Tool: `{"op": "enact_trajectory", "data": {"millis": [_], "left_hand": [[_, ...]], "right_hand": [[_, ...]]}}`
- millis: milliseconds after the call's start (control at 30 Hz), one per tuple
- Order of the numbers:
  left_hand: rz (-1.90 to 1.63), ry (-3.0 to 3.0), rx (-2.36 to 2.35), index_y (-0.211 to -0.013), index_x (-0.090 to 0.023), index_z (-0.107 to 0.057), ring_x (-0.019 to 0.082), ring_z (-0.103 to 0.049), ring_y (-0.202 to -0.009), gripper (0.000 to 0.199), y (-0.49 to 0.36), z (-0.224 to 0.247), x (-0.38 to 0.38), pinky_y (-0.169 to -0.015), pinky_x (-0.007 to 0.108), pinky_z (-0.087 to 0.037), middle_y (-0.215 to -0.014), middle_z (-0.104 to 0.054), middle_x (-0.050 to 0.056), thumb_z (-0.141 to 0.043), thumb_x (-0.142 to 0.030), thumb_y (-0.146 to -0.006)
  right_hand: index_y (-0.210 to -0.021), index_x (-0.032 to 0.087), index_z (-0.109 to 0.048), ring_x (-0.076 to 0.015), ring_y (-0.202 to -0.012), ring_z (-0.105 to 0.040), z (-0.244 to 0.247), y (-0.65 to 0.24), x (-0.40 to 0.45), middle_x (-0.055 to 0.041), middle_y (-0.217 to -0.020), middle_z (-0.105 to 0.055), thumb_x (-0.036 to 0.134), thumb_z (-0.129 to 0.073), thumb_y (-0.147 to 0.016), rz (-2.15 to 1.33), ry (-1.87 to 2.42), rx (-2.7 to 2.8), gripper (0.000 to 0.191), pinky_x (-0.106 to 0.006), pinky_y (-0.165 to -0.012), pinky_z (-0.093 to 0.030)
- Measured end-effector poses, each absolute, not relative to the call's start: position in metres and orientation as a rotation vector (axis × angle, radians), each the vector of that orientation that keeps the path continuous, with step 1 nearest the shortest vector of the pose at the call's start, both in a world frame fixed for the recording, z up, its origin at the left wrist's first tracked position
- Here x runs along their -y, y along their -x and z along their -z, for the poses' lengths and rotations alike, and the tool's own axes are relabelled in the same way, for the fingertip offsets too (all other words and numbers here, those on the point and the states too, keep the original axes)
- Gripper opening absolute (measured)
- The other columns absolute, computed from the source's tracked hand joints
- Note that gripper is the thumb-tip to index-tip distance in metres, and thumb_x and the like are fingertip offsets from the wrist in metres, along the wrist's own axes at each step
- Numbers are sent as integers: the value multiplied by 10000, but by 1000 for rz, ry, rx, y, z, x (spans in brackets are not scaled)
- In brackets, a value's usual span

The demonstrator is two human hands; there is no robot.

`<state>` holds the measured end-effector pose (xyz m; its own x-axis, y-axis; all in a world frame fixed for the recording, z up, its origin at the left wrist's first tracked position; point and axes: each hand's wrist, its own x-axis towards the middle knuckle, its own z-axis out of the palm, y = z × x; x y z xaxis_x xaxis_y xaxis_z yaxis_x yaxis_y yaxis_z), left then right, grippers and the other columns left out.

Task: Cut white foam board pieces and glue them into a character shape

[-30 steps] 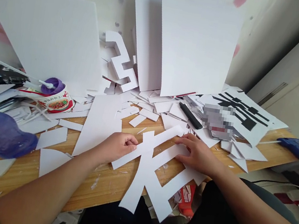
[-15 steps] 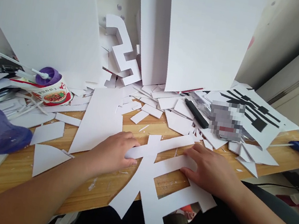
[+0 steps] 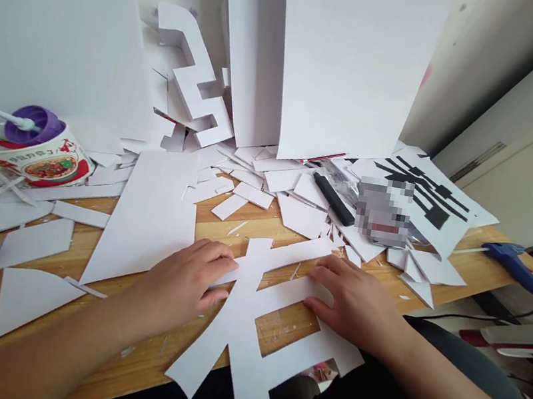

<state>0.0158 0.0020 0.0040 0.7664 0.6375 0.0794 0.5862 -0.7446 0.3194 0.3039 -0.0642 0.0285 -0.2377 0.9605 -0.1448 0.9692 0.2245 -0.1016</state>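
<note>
A white foam-board cutout (image 3: 250,305), shaped like a written character with openings, lies at the table's front edge, its lower part jutting past the edge. My left hand (image 3: 193,279) grips the end of its left arm between thumb and fingers. On the other side, my right hand (image 3: 349,297) holds its right part, fingers on top and thumb at the inner bar. Behind it, a large white board piece (image 3: 150,215) rests on the wooden table (image 3: 118,371), left of centre.
White scraps (image 3: 299,215) litter the table. Behind are a standing white board (image 3: 348,64), a thick white shape (image 3: 190,73), a black tool (image 3: 332,198) and a printed sheet (image 3: 480,210). A food cup (image 3: 57,160) is left, a blue glue gun (image 3: 513,266) right.
The camera view has turned slightly to the right, so most things appear further left. Both hands keep their hold on the cutout, which stays in nearly the same place on the table.
</note>
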Motion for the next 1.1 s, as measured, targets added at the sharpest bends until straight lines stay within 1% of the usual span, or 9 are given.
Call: {"op": "enact_trajectory", "data": {"millis": [233, 333, 467, 600, 700, 767, 833, 967, 1100], "left_hand": [[-39, -2632, -1068, -1131, -205, -595, 258, -571, -1039, 282, -16, -20, -3, -866, 386, -463, -1128, -622, 82, -557, -241, -855], [72, -2580, -1147, -985, -211, -580, 234, -587, -882, 175, -15, -31, -4, -729, 347, -444, -957, -632, 51, -474, -321, -900], [123, -2544, -1228, -762, -228, -504, 189, -543, -683, 252, -5, -33, -13, -601, 304, -352, -760, -588, 9, -334, -293, -935], [183, -2534, -1341, -657, -230, -450, 173, -476, -564, 237, 9, -30, -24, -533, 301, -264, -631, -530, -10, -381, -255, -882], [277, -2582, -1435, -627, -226, -420, 173, -455, -528, 251, 11, -34, -27, -517, 306, -248, -583, -499, -5, -380, -245, -873], [248, -2659, -1404, -638, -222, -436, 174, -481, -559, 272, 7, -40, -23, -528, 305, -285, -624, -528, 5, -363, -261, -898], [137, -2767, -1287, -678, -216, -494, 184, -531, -639, 275, 0, -46, -13, -574, 307, -354, -701, -570, 21, -358, -246, -915], [113, -2953, -1051, -750, -203, -615, 223, -594, -748, 293, -11, -46, 19, -666, 357, -462, -842, -648, 67, -370, -122, -889], [255, -2910, -1036, -998, -188, -694, 304, -646, -982, 232, -17, -37, 38, -825, 449, -534, -1158, -670, 138, -509, -174, -859]], "right_hand": [[-1090, 213, -669, -290, -1027, -587, -23, -303, 61, -114, -1114, -629, 287, -592, -864, 338, -1825, -2632, 250, -443, -875, -510], [-1077, 215, -679, -285, -1008, -591, -24, -297, 59, -116, -1100, -634, 280, -598, -859, 365, -1790, -2679, 242, -438, -859, -515], [-1097, 207, -679, -278, -1014, -585, -25, -287, 60, -108, -1095, -634, 280, -606, -854, 377, -1758, -2678, 264, -421, -856, -512], [-1114, 219, -676, -261, -996, -601, -27, -290, 56, -94, -1088, -646, 312, -614, -855, 426, -1721, -2716, 283, -397, -862, -502], [-1122, 205, -667, -207, -937, -628, -28, -305, 36, -86, -1086, -653, 336, -504, -930, 393, -1887, -2693, 283, -327, -834, -499], [-1116, 170, -662, -207, -979, -621, -28, -315, 14, -102, -1108, -647, 336, -461, -950, 178, -2111, -2528, 309, -311, -869, -479], [-1185, 140, -629, -260, -1064, -591, -26, -320, -9, -141, -1160, -622, 378, -518, -913, 111, -2177, -2432, 378, -364, -933, -447], [-1227, 168, -597, -320, -1027, -604, -22, -315, -41, -168, -1139, -602, 558, -557, -837, 66, -2199, -2306, 553, -416, -849, -474], [-1265, 200, -553, -327, -989, -611, -22, -309, -53, -159, -1120, -593, 585, -615, -778, 31, -2198, -2239, 623, -415, -802, -477]]}}
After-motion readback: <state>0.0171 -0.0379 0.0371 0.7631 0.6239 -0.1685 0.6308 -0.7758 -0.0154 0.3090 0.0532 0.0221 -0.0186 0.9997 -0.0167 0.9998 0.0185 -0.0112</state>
